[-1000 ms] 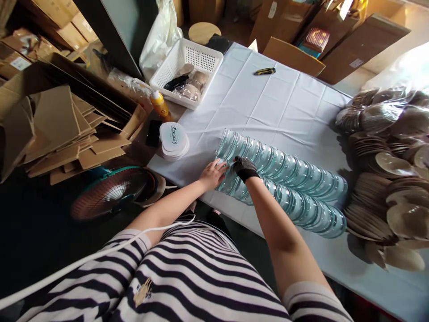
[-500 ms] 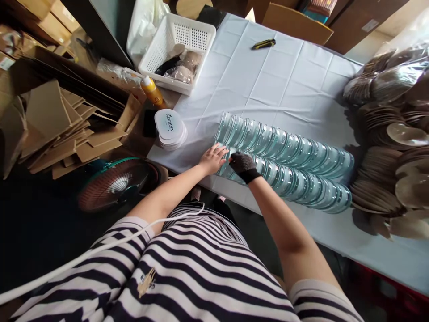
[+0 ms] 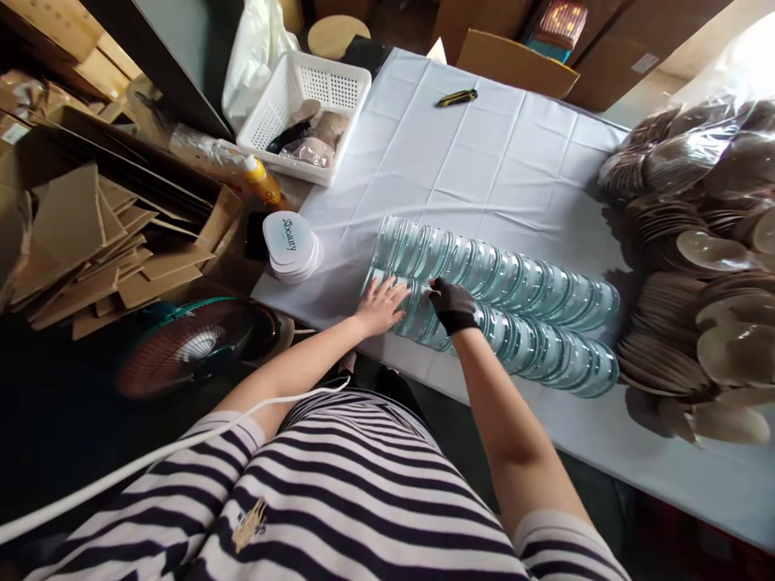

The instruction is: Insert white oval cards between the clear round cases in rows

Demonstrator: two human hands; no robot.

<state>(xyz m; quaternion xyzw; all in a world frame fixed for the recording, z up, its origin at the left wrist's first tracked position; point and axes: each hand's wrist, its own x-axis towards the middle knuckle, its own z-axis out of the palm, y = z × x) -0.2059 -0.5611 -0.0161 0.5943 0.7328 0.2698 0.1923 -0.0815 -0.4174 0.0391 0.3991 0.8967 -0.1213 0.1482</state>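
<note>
Bare left hand (image 3: pixel 381 307) and black-gloved right hand (image 3: pixel 454 307) have moved rightward along the nearer row of clear containers (image 3: pixel 548 351) since a moment earlier. Fingers of the left hand spread over the row's left end; those of the right hand curl against the row farther along, and whether they pinch anything cannot be told. Nearer row and farther row (image 3: pixel 502 274), 2 in all, lie side by side on a bench (image 3: pixel 472 186) draped in creased white cloth. Stacked brown rounded pieces (image 3: pixel 659 347), some under clear plastic, crowd its right side. A yellow-and-black knife (image 3: pixel 457 98) lies toward the far edge. At left stand a white stack lettered "beauty" (image 3: pixel 289 242), an orange bottle (image 3: pixel 263 181) and a white basket (image 3: pixel 327 85). Beyond are a fan (image 3: pixel 187 347), flattened cardboard (image 3: pixel 60 234) and, past the far edge, cartons (image 3: pixel 517 64).
</note>
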